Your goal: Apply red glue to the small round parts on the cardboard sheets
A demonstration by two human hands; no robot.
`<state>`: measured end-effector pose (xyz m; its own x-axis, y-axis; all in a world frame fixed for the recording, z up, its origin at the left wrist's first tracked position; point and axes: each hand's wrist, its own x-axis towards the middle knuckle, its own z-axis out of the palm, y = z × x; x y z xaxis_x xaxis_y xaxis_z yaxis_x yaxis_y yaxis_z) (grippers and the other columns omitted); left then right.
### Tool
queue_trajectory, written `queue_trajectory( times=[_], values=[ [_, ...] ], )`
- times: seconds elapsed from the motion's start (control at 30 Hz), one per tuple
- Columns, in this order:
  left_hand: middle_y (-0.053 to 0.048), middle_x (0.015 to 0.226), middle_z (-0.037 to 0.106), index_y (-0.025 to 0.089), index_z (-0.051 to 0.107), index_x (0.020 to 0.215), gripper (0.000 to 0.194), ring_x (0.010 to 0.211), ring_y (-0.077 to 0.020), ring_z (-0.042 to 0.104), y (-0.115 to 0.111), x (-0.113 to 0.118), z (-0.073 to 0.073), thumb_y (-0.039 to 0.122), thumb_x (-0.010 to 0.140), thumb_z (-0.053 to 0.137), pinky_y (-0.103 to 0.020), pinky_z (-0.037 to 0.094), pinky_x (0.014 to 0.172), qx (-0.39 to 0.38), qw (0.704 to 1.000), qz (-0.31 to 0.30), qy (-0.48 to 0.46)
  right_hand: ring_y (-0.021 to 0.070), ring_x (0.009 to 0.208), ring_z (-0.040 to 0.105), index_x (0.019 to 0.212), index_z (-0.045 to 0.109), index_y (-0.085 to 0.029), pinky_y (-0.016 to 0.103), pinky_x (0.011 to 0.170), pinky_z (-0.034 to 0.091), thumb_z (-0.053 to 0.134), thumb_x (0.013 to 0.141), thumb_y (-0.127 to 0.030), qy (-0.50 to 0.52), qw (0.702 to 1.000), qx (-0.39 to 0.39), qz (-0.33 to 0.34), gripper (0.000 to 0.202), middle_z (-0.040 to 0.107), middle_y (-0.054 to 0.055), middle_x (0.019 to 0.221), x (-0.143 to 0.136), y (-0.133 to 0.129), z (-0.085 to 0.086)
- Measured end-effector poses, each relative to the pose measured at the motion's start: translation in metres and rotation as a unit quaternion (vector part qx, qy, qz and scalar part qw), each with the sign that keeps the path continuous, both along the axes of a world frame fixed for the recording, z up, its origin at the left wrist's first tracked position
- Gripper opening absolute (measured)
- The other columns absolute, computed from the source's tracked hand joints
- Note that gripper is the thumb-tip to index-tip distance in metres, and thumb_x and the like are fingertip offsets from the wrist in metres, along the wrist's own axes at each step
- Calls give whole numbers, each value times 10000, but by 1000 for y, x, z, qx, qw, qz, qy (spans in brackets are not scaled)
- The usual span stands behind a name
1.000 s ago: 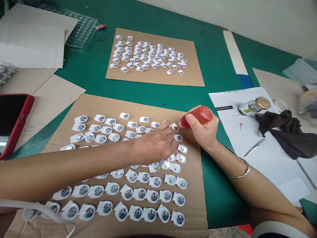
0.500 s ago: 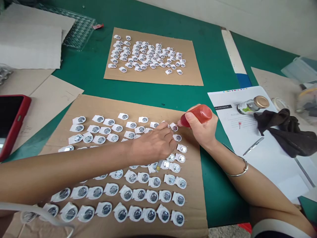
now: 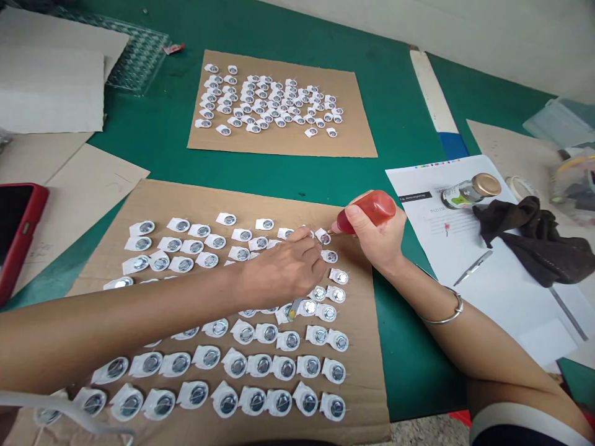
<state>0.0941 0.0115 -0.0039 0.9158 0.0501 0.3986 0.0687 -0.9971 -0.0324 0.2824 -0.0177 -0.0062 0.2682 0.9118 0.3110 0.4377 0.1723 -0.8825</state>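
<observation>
Hands (image 3: 385, 243) with rounded, glossy red bottle (image 3: 374, 208)

Some discs (image 3: 119, 282) part-hidden, phone (image 3: 17, 232) cropped; small print (image 3: 458, 227) illegible

Green tabletop (image 3: 395, 102), pale wall (image 3: 493, 37).

Right of centre, the right hand (image 3: 385, 238) grips a red bottle (image 3: 375, 207) — its tip by a white-tabbed disc (image 3: 324, 237) — while the left hand (image 3: 289, 263) curls over the large cardboard sheet (image 3: 365, 371) of similar discs (image 3: 334, 407). A smaller sheet (image 3: 357, 139) lies at upper centre on the green desk (image 3: 409, 371).
</observation>
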Motion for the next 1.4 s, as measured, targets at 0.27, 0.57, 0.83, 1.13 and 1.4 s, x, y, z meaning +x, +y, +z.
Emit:
queue_trajectory(
  times=[0.27,0.57,0.83,1.13,1.4],
  values=[
    [-76,697,619,108,574,706,238,783,-179,571,4,0,2,0,849,417,-369,465,807,-34,999,-8,4,153,614,580,704,576,-205,348,631,527,610,770,-436,-12,1000,-11,-8,243,624,13,628,4,0,-2],
    [-88,704,596,106,565,722,209,726,-178,520,13,-1,9,35,832,402,-363,447,747,-111,993,-23,43,157,619,580,693,574,-198,371,666,524,622,761,-426,-28,1000,-6,-8,243,608,16,632,7,-1,-2],
    [-48,667,557,134,555,767,134,675,-162,483,21,-3,14,68,811,448,-324,410,680,-206,977,-26,55,180,681,573,688,552,-207,387,649,516,643,736,-438,-48,999,13,-12,253,574,32,690,10,-3,-5],
    [-11,644,563,158,545,712,158,634,-135,503,26,0,12,64,798,451,-303,424,690,-257,966,-9,8,187,669,565,713,554,-216,392,630,502,649,728,-444,-76,997,27,1,248,563,34,691,12,-7,-6],
    [-25,661,590,143,566,739,151,651,-142,541,28,2,17,63,793,449,-308,440,693,-285,959,-6,8,177,643,552,720,561,-214,399,629,494,656,725,-427,-87,995,48,15,233,577,41,707,10,-9,-5]
  ],
)
